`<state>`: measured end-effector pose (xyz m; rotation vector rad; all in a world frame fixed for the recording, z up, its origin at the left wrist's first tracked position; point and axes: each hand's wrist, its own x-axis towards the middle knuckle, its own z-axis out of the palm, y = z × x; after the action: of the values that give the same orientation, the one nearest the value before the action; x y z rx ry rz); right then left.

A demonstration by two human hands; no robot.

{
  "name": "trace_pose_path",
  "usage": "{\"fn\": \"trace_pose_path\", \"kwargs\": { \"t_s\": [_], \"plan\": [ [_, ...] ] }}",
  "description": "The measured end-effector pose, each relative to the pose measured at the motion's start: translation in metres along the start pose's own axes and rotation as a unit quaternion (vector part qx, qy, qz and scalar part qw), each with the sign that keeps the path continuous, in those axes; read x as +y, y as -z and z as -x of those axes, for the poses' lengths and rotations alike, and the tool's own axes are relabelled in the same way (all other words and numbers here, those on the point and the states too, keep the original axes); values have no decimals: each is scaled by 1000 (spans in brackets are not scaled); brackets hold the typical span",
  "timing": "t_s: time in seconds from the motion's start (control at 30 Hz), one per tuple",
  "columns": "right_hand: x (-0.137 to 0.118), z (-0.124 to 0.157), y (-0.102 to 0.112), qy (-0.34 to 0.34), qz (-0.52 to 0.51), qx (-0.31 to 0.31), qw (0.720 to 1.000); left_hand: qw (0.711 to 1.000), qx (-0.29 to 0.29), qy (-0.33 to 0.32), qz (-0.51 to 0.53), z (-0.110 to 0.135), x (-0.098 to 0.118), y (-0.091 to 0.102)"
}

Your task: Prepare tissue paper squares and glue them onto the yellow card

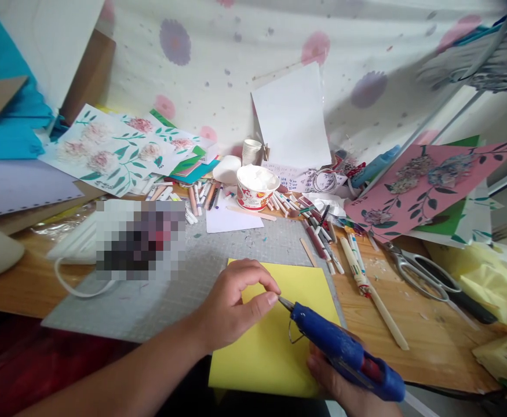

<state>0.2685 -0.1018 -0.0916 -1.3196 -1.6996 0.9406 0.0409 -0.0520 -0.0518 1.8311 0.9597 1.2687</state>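
My right hand (335, 376) is wrapped round a blue hot glue gun (344, 347), which points up and to the left. A clear glue stick (420, 405) sticks out of its back end. Thumb and index finger of my left hand (238, 310) are pinched together right at the gun's metal nozzle; what lies between them, if anything, is too small to make out. Beneath both hands is a sheet of yellow paper (274, 347), lying over the front edge of a grey cutting mat (166, 307).
Scissors (422, 275) and a pale stick-like tool (372, 289) lie to the right. A paper tub (257, 188) stands at the back among many markers (318, 231). Flower artworks (109, 150) lean at left, with a pink one (431, 185) at right. A white cable (79, 292) loops onto the mat.
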Motion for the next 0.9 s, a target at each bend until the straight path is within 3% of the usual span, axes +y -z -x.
{"fn": "trace_pose_path", "kwargs": {
  "t_s": [0.4, 0.6, 0.9],
  "plan": [
    [-12, 1, -1, -15, 23, 17, 999, 997, 10, -28, -66, -7, 8, 0],
    [-6, 3, 1, -20, 22, -12, 999, 995, 48, 10, -90, -5, 1, 12],
    [-12, 1, 3, -5, 28, -4, 1000, 995, -50, 76, -34, -4, 13, 12]
  ]
}}
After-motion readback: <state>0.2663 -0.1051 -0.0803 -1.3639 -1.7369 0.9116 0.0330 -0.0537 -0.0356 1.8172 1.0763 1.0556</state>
